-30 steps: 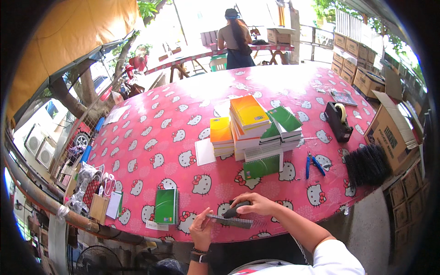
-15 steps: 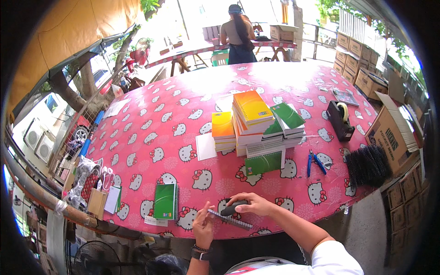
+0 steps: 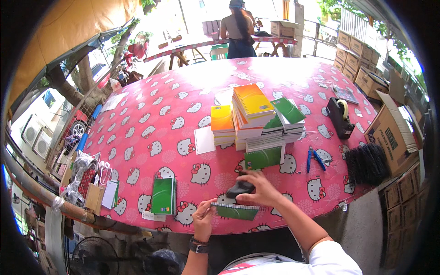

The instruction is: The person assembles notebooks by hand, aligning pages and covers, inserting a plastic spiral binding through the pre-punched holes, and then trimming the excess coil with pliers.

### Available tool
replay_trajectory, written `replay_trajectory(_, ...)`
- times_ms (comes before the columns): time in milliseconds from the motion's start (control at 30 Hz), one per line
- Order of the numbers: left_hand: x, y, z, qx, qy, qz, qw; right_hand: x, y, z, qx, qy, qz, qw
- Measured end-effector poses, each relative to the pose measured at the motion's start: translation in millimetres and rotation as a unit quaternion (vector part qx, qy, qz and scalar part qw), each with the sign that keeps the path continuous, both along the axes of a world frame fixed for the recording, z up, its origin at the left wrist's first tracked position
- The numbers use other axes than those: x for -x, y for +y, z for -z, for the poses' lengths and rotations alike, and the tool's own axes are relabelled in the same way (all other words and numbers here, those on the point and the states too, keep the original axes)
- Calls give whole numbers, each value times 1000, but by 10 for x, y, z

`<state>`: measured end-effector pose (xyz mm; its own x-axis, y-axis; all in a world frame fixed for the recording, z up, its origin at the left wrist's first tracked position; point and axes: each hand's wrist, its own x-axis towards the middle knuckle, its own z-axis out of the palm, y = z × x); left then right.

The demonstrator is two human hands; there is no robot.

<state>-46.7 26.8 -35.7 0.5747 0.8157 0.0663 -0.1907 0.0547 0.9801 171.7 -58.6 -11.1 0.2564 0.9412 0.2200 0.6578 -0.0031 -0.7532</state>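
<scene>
My left hand [image 3: 203, 219] pinches the left end of a green spiral notebook [image 3: 236, 212], its wire-bound edge turned up, near the table's front edge. Just beyond that binding, my right hand [image 3: 262, 189] has thumb and fingers curled around a dark grey, rounded object [image 3: 239, 187]. What kind of tool it is, I cannot make out. To the left lies another green spiral notebook [image 3: 163, 196]. Stacks of yellow notebooks [image 3: 253, 100] and green notebooks [image 3: 288, 111] stand in the middle of the table, with one green notebook [image 3: 263, 158] in front of them.
On the right of the pink patterned table [image 3: 137, 183] are blue-handled pliers [image 3: 315, 160], a black tape dispenser [image 3: 339, 119], a pile of black binding coils [image 3: 367, 166] and an open carton [image 3: 389, 133]. A person [image 3: 237, 30] stands at a farther table.
My right hand and the dark object have moved away from the binding, farther onto the table. The notebook has tilted so that its green cover shows. My view has shifted slightly.
</scene>
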Motion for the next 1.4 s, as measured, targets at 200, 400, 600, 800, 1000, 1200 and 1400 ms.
replay_trajectory(200,-97,-47,-319,-54,-5,-16,998,262,-20,-372,-127,56,-47,989)
replay_trajectory(400,-193,-108,-430,-106,-15,-44,993,597,8,-371,-177,157,-27,971)
replay_trajectory(600,-90,-120,-429,-154,21,-63,986,694,22,-419,-168,126,-39,977)
replay_trajectory(800,-94,-193,-558,-219,46,-78,971,646,-20,-543,-129,98,-76,984)
replay_trajectory(1000,-181,-274,-461,-54,-55,-66,995,709,-32,-503,-178,64,-59,980)
replay_trajectory(1200,23,-148,-454,-133,63,-86,985,784,-9,-429,-139,86,-53,985)
replay_trajectory(1400,583,438,-575,-2,-16,-324,946,76,-431,-167,-102,105,162,976)
